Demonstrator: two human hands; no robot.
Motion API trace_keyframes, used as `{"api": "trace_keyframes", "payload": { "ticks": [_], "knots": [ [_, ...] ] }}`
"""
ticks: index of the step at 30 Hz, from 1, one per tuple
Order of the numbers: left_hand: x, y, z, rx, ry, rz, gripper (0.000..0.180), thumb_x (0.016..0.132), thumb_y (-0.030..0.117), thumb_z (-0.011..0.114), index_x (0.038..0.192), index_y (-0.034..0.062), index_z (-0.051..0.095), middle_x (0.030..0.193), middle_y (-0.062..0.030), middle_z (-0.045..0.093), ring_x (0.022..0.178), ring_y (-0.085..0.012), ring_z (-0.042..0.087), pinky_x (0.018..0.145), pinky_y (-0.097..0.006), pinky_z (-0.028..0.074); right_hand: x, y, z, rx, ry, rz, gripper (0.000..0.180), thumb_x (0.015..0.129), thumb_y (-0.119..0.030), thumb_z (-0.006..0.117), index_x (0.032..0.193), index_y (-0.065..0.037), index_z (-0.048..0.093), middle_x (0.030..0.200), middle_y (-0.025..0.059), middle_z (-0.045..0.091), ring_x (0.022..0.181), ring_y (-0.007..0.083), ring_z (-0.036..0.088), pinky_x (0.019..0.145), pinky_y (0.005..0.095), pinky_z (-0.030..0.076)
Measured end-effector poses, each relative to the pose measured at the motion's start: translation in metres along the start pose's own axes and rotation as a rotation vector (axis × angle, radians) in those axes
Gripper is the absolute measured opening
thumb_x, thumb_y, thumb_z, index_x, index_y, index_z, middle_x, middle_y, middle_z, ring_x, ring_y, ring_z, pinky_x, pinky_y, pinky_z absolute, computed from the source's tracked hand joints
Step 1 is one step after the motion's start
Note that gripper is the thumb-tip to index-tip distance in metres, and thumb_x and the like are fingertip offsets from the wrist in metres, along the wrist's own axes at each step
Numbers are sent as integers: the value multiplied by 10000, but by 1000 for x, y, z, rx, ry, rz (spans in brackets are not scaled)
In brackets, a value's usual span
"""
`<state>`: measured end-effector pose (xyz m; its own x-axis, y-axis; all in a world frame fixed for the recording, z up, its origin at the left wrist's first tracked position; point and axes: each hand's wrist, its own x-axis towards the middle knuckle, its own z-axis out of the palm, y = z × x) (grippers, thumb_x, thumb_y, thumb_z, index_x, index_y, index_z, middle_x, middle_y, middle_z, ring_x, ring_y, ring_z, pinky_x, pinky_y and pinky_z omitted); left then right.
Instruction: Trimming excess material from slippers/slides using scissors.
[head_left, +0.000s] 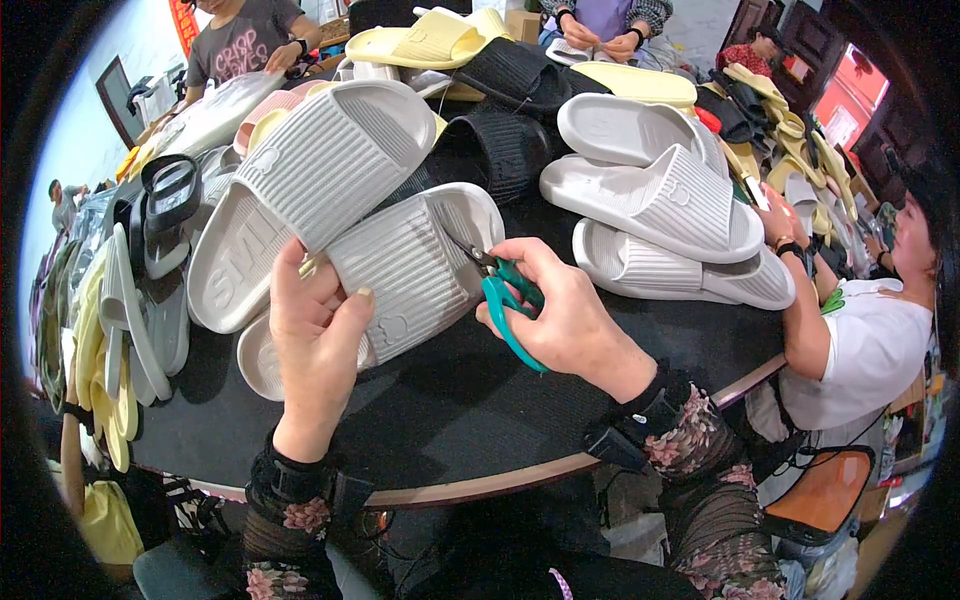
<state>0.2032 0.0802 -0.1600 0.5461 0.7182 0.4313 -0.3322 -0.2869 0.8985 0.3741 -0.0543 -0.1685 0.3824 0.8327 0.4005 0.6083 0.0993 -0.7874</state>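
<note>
My left hand (310,350) is closed on a light grey slide sandal (405,270), its thumb lying against the ribbed strap. The sandal is tilted above the black tabletop (430,420). My right hand (575,320) grips a pair of scissors (497,300) with teal handles. Their dark blades reach to the strap's right edge, over the sandal's footbed; whether the tips touch it I cannot tell. Just beyond my left fingers, a second grey slide sandal (340,150) leans over another grey sandal (225,265). Part of my left hand's grip is hidden behind the thumb.
Grey slides (660,200) lie stacked to the right. Black slides (490,150) and yellow slides (430,40) are heaped at the back. Yellow and grey sandals (120,310) hang over the left edge. A co-worker in white (865,330) sits at the right; others work across the table.
</note>
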Motion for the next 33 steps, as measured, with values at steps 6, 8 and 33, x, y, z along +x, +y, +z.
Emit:
{"api": "trace_keyframes", "payload": {
  "ticks": [6,8,33],
  "knots": [
    [-3,-3,-2,92,-20,-15,629,801,-120,472,1347,-53,168,1099,-248,592,972,-204,616,797,-263,491,0,-2,-3,-19,-60,77,449,754,-174,720,1091,12,489,804,167,640,701,245,653,639,347,511],
    [-3,-3,0,95,-21,-3,630,797,-119,473,1347,-51,173,1104,-253,591,961,-198,618,790,-260,492,0,0,-4,-6,-67,81,451,752,-177,725,1088,12,490,811,167,640,706,236,654,645,341,512],
    [-3,-3,0,7,-85,-40,635,787,-137,454,1354,-42,184,1116,-231,587,944,-183,609,751,-244,479,2,2,-5,221,-23,136,365,802,-76,687,1092,32,493,810,75,622,738,65,569,655,232,470]
  ]
}}
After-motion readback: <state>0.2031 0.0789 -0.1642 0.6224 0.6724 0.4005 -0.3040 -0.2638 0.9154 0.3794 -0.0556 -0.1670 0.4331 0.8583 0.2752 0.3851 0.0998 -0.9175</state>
